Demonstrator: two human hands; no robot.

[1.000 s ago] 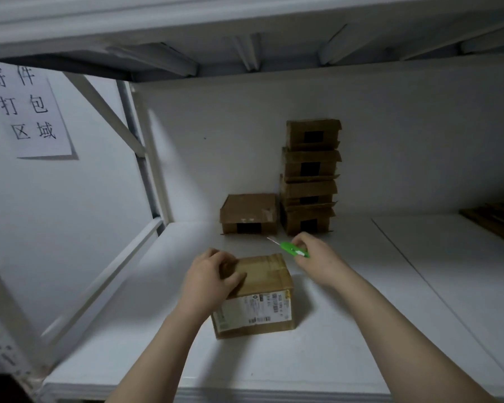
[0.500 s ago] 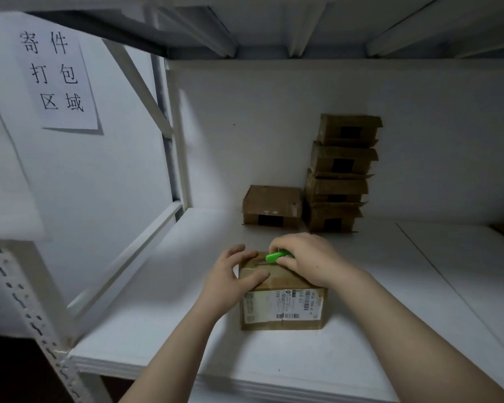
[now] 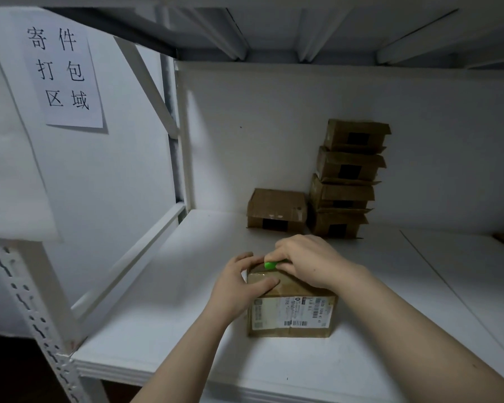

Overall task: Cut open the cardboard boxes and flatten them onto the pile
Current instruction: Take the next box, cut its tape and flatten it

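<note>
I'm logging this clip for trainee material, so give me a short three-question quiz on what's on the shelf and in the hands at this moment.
1. Multiple choice: the visible end of the cutter is A red, B green, C black.
2. True or false: the stack of boxes at the back holds two boxes.
3. Short answer: which hand holds the cutter at the top of the labelled box?
Key: 1 B. 2 False, it holds four. 3 The right hand; the left hand holds the labelled box at its top left edge.
</note>
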